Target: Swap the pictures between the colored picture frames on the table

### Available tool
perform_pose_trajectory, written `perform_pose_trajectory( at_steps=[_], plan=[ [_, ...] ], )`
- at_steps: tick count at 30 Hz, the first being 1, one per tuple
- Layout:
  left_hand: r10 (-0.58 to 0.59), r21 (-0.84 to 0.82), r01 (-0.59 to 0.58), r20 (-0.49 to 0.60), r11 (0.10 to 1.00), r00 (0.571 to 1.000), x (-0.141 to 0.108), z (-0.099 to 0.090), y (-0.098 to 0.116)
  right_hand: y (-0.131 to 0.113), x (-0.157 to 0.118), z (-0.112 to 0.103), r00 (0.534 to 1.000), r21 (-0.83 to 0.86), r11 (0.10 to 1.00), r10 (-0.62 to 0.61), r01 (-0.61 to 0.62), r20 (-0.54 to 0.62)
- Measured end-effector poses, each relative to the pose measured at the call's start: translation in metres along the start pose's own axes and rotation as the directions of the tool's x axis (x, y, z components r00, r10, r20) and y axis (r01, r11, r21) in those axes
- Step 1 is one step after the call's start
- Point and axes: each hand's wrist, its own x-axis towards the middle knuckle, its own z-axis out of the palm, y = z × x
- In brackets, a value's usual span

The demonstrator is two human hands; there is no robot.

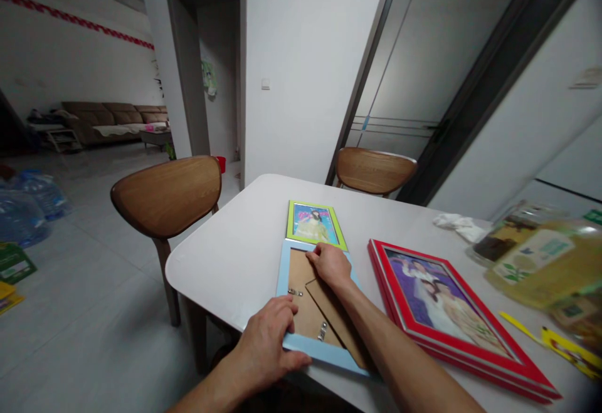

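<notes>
A light-blue picture frame (324,351) lies face down on the table with its brown backing board (299,269) showing. Small metal hangers (322,331) are fixed to the board, and a brown stand flap (329,314) is seated on it. My left hand (266,338) grips the frame's near left corner, fingers on the left side and thumb along the near edge. At the board's far end, the fingers of my right hand (332,264) are pinched together; whatever is between them is hidden. Just beyond lies a lime-green picture frame (290,220) with a photo facing up.
Red picture frames (392,284) lie stacked at right. Past them are a yellow cutter (571,350), a jug of yellow liquid (531,262) and crumpled white tissue (458,226). Wooden chairs (169,197) stand at the white table (226,256). Water bottles (28,206) are on the floor.
</notes>
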Motion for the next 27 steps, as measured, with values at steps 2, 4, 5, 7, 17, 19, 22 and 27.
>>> perform_pose_trajectory(
  at_steps=[2,4,5,7,17,19,22,27],
  plan=[
    [-0.023,0.034,0.021,0.033,0.999,0.999,0.001,-0.003,0.005,-0.001,0.004,0.003,0.999,0.009,0.999,0.033,-0.033,-0.01],
    [-0.052,0.072,0.047,0.063,0.996,0.997,0.001,-0.005,0.01,-0.002,0.005,0.004,0.999,0.031,0.998,0.048,-0.047,-0.023],
    [-0.066,0.091,0.06,0.072,0.994,0.995,0.001,-0.005,0.012,-0.002,0.005,0.003,0.998,0.047,0.998,0.05,-0.048,-0.03],
    [-0.085,0.122,0.075,0.078,0.99,0.993,0.001,-0.004,0.016,0.001,0.003,-0.002,0.998,0.094,0.995,0.042,-0.038,-0.043],
    [-0.035,0.051,0.034,0.028,0.998,0.999,-0.002,-0.005,0.026,0.034,-0.041,-0.041,0.997,0.349,0.934,-0.062,0.078,-0.055],
    [-0.037,0.004,0.037,-0.004,0.999,0.999,-0.002,-0.009,0.027,0.038,-0.049,-0.046,0.995,0.45,0.891,-0.021,0.061,-0.093],
    [-0.069,-0.09,0.062,-0.077,0.994,0.995,-0.005,-0.018,0.027,0.042,-0.063,-0.049,0.974,0.752,0.658,0.191,-0.038,-0.118],
    [-0.197,-0.374,0.102,-0.225,0.922,0.954,-0.005,-0.018,0.029,0.022,-0.102,-0.04,0.962,0.964,0.099,0.147,-0.245,0.23]
  ],
)
